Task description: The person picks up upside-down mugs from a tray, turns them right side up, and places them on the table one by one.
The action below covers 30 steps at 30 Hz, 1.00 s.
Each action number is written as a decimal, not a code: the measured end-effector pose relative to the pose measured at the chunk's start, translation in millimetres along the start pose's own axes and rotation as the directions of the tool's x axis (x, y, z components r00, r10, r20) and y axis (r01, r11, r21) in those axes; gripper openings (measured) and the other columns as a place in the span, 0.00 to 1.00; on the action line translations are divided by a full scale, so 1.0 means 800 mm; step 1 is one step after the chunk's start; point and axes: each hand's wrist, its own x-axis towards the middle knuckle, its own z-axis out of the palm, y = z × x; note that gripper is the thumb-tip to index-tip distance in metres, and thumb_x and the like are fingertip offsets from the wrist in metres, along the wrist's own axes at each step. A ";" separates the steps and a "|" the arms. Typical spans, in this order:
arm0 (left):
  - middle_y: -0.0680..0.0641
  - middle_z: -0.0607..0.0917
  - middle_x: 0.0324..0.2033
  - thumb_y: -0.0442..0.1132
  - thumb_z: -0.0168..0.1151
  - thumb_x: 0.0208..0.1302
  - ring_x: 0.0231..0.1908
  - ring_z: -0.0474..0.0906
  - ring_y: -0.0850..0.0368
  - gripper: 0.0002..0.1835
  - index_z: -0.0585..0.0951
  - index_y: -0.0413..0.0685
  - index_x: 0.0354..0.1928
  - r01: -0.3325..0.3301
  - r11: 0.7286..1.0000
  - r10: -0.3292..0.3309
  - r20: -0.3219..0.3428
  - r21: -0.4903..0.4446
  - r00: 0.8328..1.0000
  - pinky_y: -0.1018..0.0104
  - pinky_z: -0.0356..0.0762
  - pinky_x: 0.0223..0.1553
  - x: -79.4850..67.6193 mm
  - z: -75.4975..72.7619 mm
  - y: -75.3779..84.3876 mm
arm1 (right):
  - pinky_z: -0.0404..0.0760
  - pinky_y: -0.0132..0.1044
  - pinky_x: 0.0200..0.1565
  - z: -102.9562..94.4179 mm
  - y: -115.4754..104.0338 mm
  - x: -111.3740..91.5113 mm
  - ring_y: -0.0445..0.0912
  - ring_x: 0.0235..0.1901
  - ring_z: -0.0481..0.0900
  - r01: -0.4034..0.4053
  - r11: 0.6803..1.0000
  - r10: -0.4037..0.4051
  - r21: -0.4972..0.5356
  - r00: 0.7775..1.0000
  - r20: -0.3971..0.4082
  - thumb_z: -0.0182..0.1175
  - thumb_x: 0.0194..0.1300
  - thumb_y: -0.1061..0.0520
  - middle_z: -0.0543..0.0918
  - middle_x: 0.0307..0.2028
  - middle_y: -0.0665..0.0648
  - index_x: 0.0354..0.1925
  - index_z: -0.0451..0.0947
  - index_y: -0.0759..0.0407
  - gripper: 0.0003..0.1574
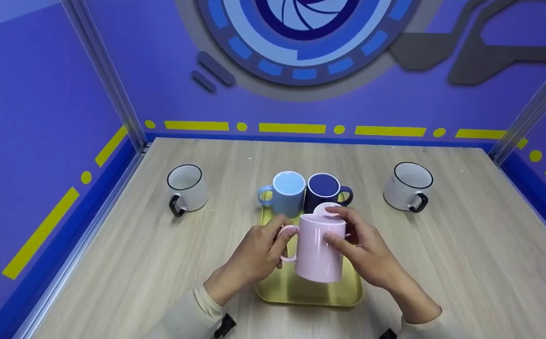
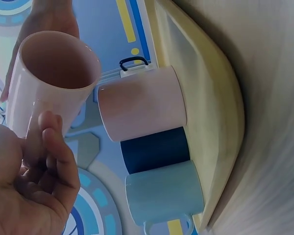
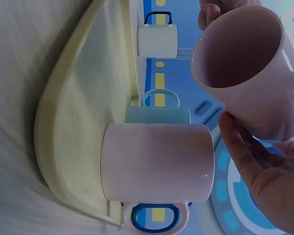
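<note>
Pink mug [image 1: 319, 256] above tray [image 1: 280, 291], mugs [image 1: 288, 195] behind

Left white mug [image 1: 194, 197], right white mug [image 1: 399, 192], wood-grain table [image 1: 136, 263], patterned purple wall [image 1: 155, 56]

three mugs [image 2: 155, 150] stand on the tray [image 1: 310, 295] behind a held mug [image 1: 319, 256], between two side mugs [image 1: 195, 198].

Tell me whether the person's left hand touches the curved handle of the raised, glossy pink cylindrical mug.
Touching: the head view shows the left hand curled round the handle of the raised pink mug, with no gap between.
</note>
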 end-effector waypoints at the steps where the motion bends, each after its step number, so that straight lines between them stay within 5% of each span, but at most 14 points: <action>1: 0.47 0.81 0.18 0.50 0.49 0.82 0.14 0.73 0.72 0.13 0.76 0.49 0.43 0.004 1.000 -0.004 -0.004 -0.002 1.000 0.70 0.78 0.17 0.000 0.000 0.000 | 0.85 0.35 0.46 0.001 0.000 0.000 0.51 0.46 0.81 -0.009 1.000 0.009 0.009 1.000 0.002 0.63 0.72 0.59 0.80 0.54 0.62 0.69 0.68 0.62 0.31; 13: 0.52 0.79 0.17 0.52 0.52 0.81 0.11 0.73 0.70 0.14 0.75 0.50 0.41 0.083 0.992 -0.090 -0.069 -0.090 0.994 0.66 0.77 0.14 -0.001 0.004 0.000 | 0.85 0.36 0.48 0.003 0.001 0.003 0.53 0.49 0.81 -0.034 0.997 0.031 0.073 0.999 0.041 0.61 0.74 0.59 0.78 0.55 0.65 0.67 0.69 0.59 0.26; 17: 0.52 0.79 0.16 0.52 0.52 0.80 0.10 0.73 0.68 0.15 0.75 0.48 0.41 0.133 0.983 -0.142 -0.066 -0.123 0.988 0.68 0.76 0.13 0.000 0.006 0.000 | 0.87 0.38 0.48 0.001 0.004 0.000 0.53 0.48 0.85 0.020 0.996 -0.027 0.088 0.997 0.077 0.67 0.68 0.60 0.78 0.58 0.66 0.72 0.66 0.59 0.38; 23: 0.50 0.79 0.16 0.51 0.54 0.80 0.11 0.74 0.63 0.15 0.74 0.46 0.41 0.207 0.955 -0.221 -0.048 -0.211 0.974 0.70 0.74 0.13 0.002 0.004 0.005 | 0.86 0.39 0.53 -0.004 0.010 -0.004 0.52 0.51 0.86 0.093 0.994 -0.099 0.064 0.990 0.102 0.82 0.50 0.60 0.76 0.65 0.61 0.78 0.59 0.46 0.64; 30: 0.52 0.78 0.15 0.51 0.55 0.79 0.10 0.74 0.64 0.17 0.74 0.42 0.39 0.291 0.914 -0.307 -0.013 -0.282 0.952 0.73 0.70 0.13 0.004 0.001 0.009 | 0.84 0.39 0.56 -0.008 0.013 -0.007 0.52 0.53 0.84 0.121 0.992 -0.126 0.035 0.976 0.177 0.87 0.43 0.56 0.67 0.70 0.59 0.82 0.49 0.39 0.79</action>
